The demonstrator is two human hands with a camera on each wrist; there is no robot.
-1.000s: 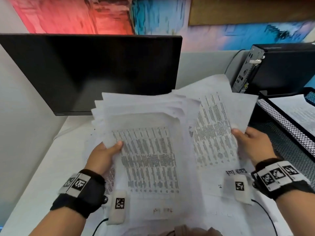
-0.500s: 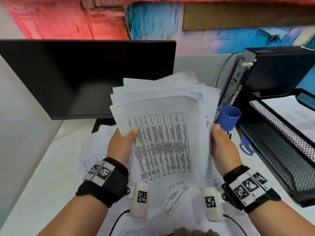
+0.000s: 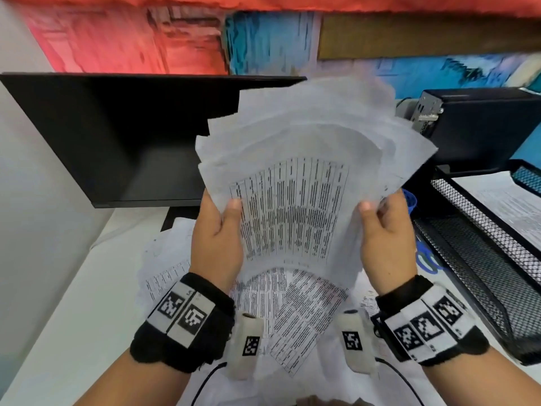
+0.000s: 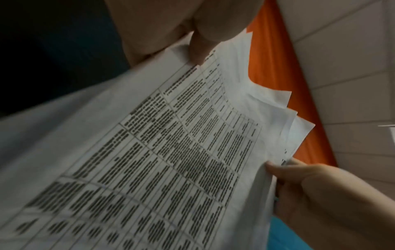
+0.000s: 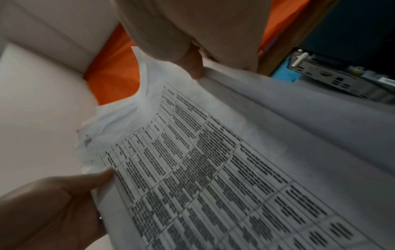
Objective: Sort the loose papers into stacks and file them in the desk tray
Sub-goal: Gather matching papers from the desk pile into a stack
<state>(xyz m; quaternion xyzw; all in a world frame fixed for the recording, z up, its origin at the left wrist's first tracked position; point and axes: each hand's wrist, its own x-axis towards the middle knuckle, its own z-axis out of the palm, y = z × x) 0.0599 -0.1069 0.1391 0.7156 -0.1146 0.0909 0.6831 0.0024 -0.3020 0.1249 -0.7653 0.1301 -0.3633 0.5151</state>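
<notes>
I hold a bundle of white printed papers [image 3: 295, 177] upright above the desk, its top sheet a dense table. My left hand [image 3: 218, 230] grips the bundle's left edge, thumb on the front. My right hand [image 3: 383, 232] grips the right edge the same way. The sheets fan unevenly at the top. In the left wrist view the bundle [image 4: 171, 152] fills the frame, with my left thumb [image 4: 200, 44] on it and my right hand [image 4: 320, 194] opposite. The right wrist view shows the bundle [image 5: 213, 169] and my left hand [image 5: 53, 211]. More loose papers [image 3: 292, 312] lie on the desk underneath.
A black mesh desk tray [image 3: 480, 253] stands at the right, with papers [image 3: 503, 200] on its upper level. A black monitor [image 3: 117, 136] stands behind at the left, a black computer box [image 3: 480, 121] at the back right. A blue mesh cup [image 3: 409, 199] and blue-handled scissors [image 3: 427, 263] lie beside the tray.
The two spread groups of sheets have come together into one bundle. Both hands moved inward and lifted it upright and higher in front of the monitor.
</notes>
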